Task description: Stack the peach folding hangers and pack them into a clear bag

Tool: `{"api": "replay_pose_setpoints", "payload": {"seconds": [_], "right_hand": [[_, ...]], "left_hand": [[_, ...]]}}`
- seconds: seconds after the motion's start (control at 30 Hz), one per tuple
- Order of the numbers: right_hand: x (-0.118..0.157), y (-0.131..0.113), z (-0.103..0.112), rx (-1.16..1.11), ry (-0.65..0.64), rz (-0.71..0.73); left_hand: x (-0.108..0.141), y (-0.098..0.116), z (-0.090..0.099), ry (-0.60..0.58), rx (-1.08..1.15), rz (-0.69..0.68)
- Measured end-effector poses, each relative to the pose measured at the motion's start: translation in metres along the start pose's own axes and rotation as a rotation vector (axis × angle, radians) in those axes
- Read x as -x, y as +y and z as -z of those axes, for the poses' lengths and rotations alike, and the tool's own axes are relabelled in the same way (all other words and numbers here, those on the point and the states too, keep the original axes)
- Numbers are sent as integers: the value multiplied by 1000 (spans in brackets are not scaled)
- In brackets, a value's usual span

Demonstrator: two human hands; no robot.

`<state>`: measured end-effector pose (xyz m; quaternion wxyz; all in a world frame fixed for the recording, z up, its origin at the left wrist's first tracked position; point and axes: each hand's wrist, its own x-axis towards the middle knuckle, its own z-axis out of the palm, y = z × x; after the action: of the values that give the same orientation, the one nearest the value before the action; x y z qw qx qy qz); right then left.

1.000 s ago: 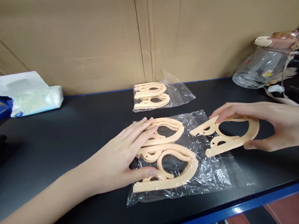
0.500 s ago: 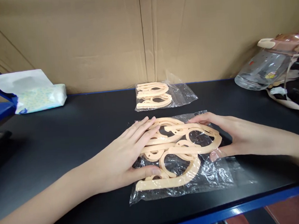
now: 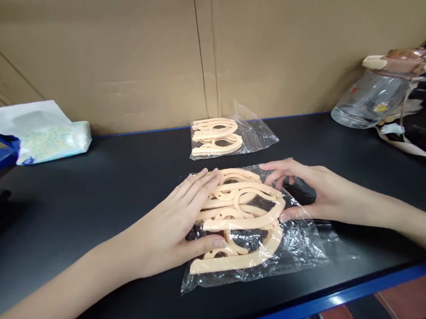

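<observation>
Several peach-coloured folding clothes hangers (image 3: 256,262) lie in a clear plastic bag (image 3: 297,251) on the black tabletop. My left hand (image 3: 183,221) rests spread on the left part of the bag, its fingers over the hangers and its thumb along the lower ones. At the right end of the upper hangers is my right hand (image 3: 309,189), thumb and fingers apart. Its thumb touches the plastic at the curved end of a hanger. A second clear bag (image 3: 257,136) with folded hangers (image 3: 219,146) lies further back.
A tissue pack (image 3: 54,140) with a sheet pulled up stands at the back left. On the back right, a clear bottle (image 3: 366,96) with a pink lid leans by a dark bag. Cardboard (image 3: 135,62) walls off the back. A blue edge (image 3: 320,301) runs along the front.
The uppermost hanger in the near bag has shifted left and toward me. My right hand has moved left along with it; my left hand stays on the bag.
</observation>
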<state>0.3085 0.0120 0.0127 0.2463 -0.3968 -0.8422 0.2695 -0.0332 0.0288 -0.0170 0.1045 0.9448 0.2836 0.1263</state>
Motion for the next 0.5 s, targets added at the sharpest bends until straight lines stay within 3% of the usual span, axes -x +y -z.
{"api": "replay_pose_setpoints", "payload": {"seconds": [0.17, 0.4, 0.5], "right_hand": [[1, 5, 8, -60, -45, -74], [-3, 4, -4, -154, -31, -59], [-3, 8, 4, -116, -38, -76]], "left_hand": [[0, 2, 1, 5, -15, -2], [-1, 1, 2, -18, 9, 12], [-1, 8, 5, 0, -1, 33]]}}
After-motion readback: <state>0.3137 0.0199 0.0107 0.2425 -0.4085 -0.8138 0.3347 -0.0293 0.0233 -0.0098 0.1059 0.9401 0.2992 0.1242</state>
